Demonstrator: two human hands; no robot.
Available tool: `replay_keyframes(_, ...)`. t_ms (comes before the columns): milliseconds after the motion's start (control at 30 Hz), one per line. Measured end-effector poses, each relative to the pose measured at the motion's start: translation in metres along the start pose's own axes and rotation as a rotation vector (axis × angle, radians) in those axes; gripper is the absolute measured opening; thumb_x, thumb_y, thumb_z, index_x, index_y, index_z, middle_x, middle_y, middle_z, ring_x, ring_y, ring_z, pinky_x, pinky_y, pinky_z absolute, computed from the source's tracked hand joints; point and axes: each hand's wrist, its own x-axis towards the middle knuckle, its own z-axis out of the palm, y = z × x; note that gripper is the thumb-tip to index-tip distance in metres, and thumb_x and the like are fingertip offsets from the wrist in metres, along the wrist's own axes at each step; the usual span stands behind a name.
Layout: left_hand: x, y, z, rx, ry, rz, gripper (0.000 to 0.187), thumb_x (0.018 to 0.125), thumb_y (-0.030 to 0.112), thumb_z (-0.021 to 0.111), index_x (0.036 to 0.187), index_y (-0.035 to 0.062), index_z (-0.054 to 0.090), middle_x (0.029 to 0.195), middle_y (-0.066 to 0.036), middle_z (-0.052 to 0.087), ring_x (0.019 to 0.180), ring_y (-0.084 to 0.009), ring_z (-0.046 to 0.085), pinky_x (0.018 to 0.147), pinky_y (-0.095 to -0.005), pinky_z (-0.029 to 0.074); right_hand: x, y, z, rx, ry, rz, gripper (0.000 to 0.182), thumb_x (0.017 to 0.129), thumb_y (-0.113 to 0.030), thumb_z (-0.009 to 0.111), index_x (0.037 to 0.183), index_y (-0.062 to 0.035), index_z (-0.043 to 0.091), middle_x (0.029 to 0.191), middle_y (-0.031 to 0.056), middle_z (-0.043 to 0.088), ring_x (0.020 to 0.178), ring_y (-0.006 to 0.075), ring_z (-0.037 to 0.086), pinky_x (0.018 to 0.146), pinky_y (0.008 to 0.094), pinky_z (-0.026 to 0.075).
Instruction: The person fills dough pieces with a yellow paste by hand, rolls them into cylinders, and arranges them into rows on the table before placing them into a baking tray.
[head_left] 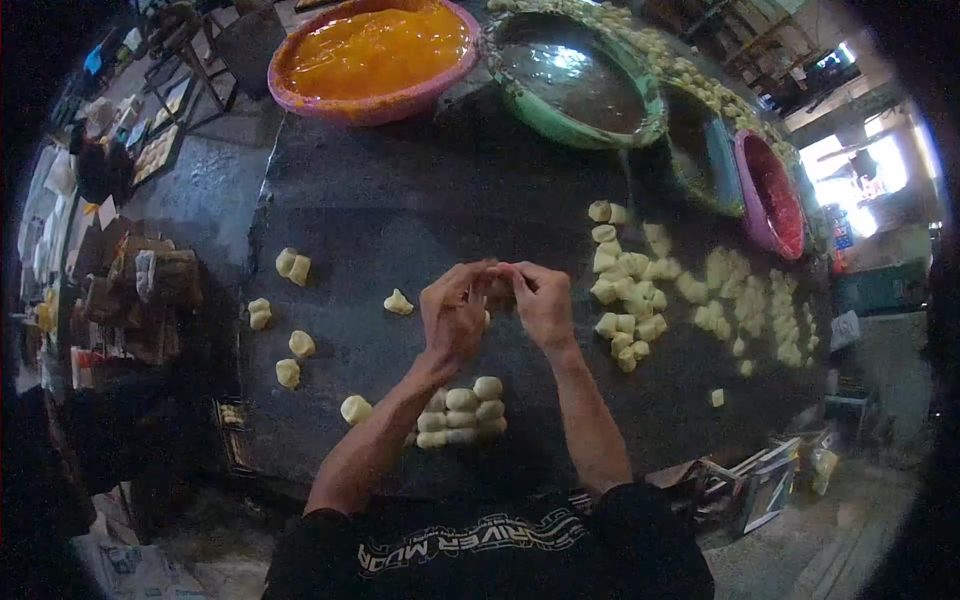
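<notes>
Over the middle of the dark table, my left hand (452, 312) and my right hand (546, 308) meet at the fingertips, both with fingers curled and pinched. A small reddish spot shows where they join; I cannot tell what they hold. A pale bit of dough (487, 319) peeks out beside my left fingers. Below my left wrist, rounded dough balls (461, 400) sit packed in rows, partly hidden by the forearm. One more dough ball (355, 409) lies left of that forearm. A lumpy dough piece (398, 302) rests left of my left hand.
Paired dough pieces (293, 266) dot the table's left side. To the right spreads a heap of dough pieces (630, 290). Along the far edge stand a pink basin (375, 108) of orange mix, a green basin (575, 130) and a pink basin (757, 215) with red contents.
</notes>
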Motion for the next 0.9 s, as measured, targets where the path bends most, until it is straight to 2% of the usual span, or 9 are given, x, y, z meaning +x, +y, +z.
replay_keyframes(100, 0.006, 0.002, 0.004, -0.318, -0.010, -0.127, 0.021, 0.087, -0.004, 0.054, 0.101, 0.0008, 0.069, 0.105, -0.012, 0.070, 0.096, -0.0188, 0.067, 0.085, -0.0307, 0.054, -0.002, 0.009, -0.004, 0.044, 0.169, -0.222, 0.016, 0.088, -0.009, 0.069, 0.102, -0.0014, 0.071, 0.099, 0.0101, 0.071, 0.088, 0.0136, 0.068, 0.073, 0.0267, 0.055)
replay_keyframes(233, 0.020, -0.015, -0.011, -0.625, -0.131, -0.094, 0.033, 0.079, -0.013, 0.048, 0.102, 0.0004, 0.068, 0.105, -0.014, 0.070, 0.100, -0.0215, 0.066, 0.091, -0.0336, 0.052, 0.006, 0.030, -0.004, 0.233, 0.136, -0.070, 0.017, 0.083, -0.005, 0.072, 0.100, -0.0026, 0.071, 0.100, 0.0089, 0.071, 0.094, 0.0150, 0.067, 0.076, 0.0265, 0.055)
replay_keyframes(300, 0.021, -0.020, -0.048, -0.076, 0.021, 0.078, 0.045, 0.071, -0.017, 0.043, 0.106, 0.0006, 0.066, 0.115, -0.014, 0.067, 0.110, -0.0245, 0.063, 0.098, -0.0364, 0.047, 0.020, 0.072, 0.010, -0.082, 0.272, -0.267, 0.020, 0.080, -0.004, 0.074, 0.100, -0.0045, 0.070, 0.106, 0.0090, 0.068, 0.097, 0.0174, 0.066, 0.078, 0.0289, 0.055)
replay_keyframes(433, 0.034, -0.071, -0.169, 0.829, 0.390, 0.313, 0.050, 0.073, -0.009, 0.047, 0.118, 0.0071, 0.062, 0.114, -0.014, 0.066, 0.118, -0.0299, 0.056, 0.099, -0.0428, 0.043, 0.014, -0.030, 0.091, -0.189, 0.076, -0.449, 0.025, 0.075, -0.001, 0.074, 0.099, -0.0034, 0.068, 0.111, 0.0133, 0.065, 0.101, 0.0262, 0.065, 0.089, 0.0363, 0.052)
replay_keyframes(567, 0.034, -0.106, -0.222, 0.625, 0.121, 0.368, 0.049, 0.077, -0.007, 0.051, 0.124, 0.0070, 0.056, 0.110, -0.018, 0.066, 0.109, -0.0311, 0.061, 0.091, -0.0428, 0.048, 0.053, -0.042, 0.232, -0.332, 0.141, -0.771, 0.025, 0.078, -0.003, 0.071, 0.103, -0.0030, 0.066, 0.104, 0.0157, 0.068, 0.098, 0.0308, 0.066, 0.088, 0.0366, 0.051)
replay_keyframes(633, 0.037, -0.087, -0.222, 0.244, 0.088, -0.073, 0.040, 0.082, -0.005, 0.054, 0.122, 0.0036, 0.056, 0.105, -0.018, 0.067, 0.100, -0.0288, 0.065, 0.083, -0.0395, 0.052, 0.060, -0.038, 0.241, -0.210, 0.032, -0.651, 0.023, 0.079, -0.003, 0.069, 0.102, -0.0023, 0.066, 0.100, 0.0153, 0.068, 0.094, 0.0296, 0.067, 0.085, 0.0347, 0.052)
replay_keyframes(667, 0.026, -0.065, -0.225, 0.264, 0.104, -0.028, 0.027, 0.088, 0.001, 0.059, 0.115, 0.0034, 0.059, 0.097, -0.016, 0.067, 0.089, -0.0230, 0.067, 0.075, -0.0349, 0.055, 0.060, -0.033, 0.238, -0.068, -0.092, -0.540, 0.021, 0.081, -0.004, 0.068, 0.101, -0.0015, 0.066, 0.096, 0.0149, 0.069, 0.090, 0.0285, 0.068, 0.082, 0.0327, 0.053)
replay_keyframes(800, 0.000, -0.068, -0.204, -0.194, 0.089, 0.041, 0.013, 0.091, 0.011, 0.066, 0.100, 0.0027, 0.063, 0.091, -0.010, 0.066, 0.088, -0.0173, 0.066, 0.074, -0.0328, 0.054, 0.012, -0.032, 0.127, 0.157, 0.082, -0.502, 0.017, 0.086, -0.005, 0.063, 0.103, -0.0031, 0.069, 0.092, 0.0100, 0.070, 0.079, 0.0178, 0.068, 0.070, 0.0299, 0.056)
replay_keyframes(900, -0.006, -0.050, -0.150, 0.132, 0.075, -0.054, 0.019, 0.094, 0.020, 0.062, 0.104, 0.0034, 0.064, 0.102, -0.011, 0.067, 0.099, -0.0230, 0.064, 0.083, -0.0397, 0.052, -0.023, -0.012, 0.039, 0.419, 0.369, -0.189, 0.018, 0.089, -0.006, 0.061, 0.105, -0.0002, 0.068, 0.098, 0.0091, 0.069, 0.084, 0.0152, 0.066, 0.075, 0.0270, 0.055)
